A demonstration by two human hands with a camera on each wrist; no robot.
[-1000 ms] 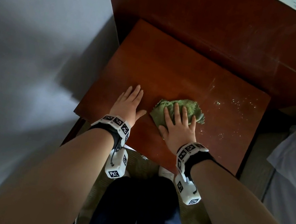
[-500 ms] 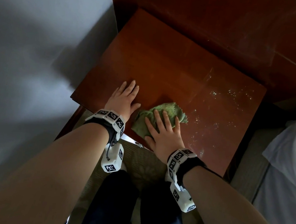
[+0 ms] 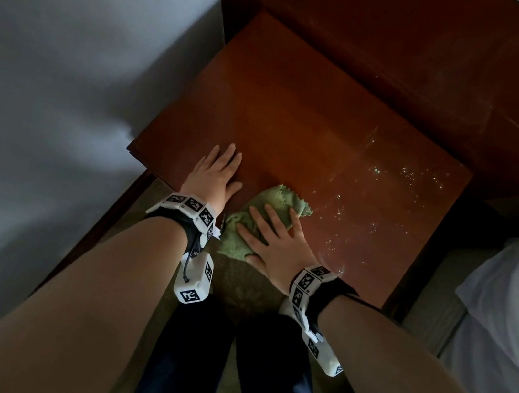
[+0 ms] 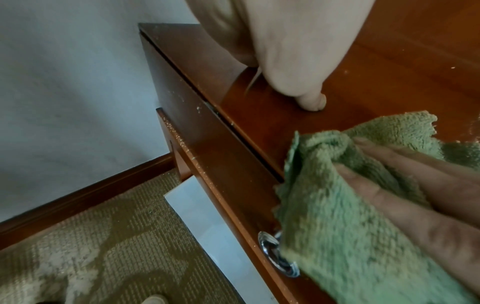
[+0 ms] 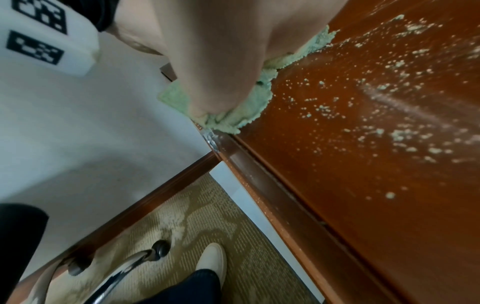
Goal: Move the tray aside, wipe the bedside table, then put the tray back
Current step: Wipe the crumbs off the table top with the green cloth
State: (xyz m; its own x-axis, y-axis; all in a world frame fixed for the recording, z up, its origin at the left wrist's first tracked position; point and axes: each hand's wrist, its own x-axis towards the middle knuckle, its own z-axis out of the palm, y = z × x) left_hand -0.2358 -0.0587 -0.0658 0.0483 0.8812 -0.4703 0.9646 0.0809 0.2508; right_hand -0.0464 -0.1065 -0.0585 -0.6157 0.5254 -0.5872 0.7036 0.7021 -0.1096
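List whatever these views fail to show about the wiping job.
- Tray: in no view, so where it was put cannot be told.
- Cloth: the right hand covers its middle in the head view.
- Tabletop under both hands, including the left hand: hidden.
- Crumbs: too small to identify.
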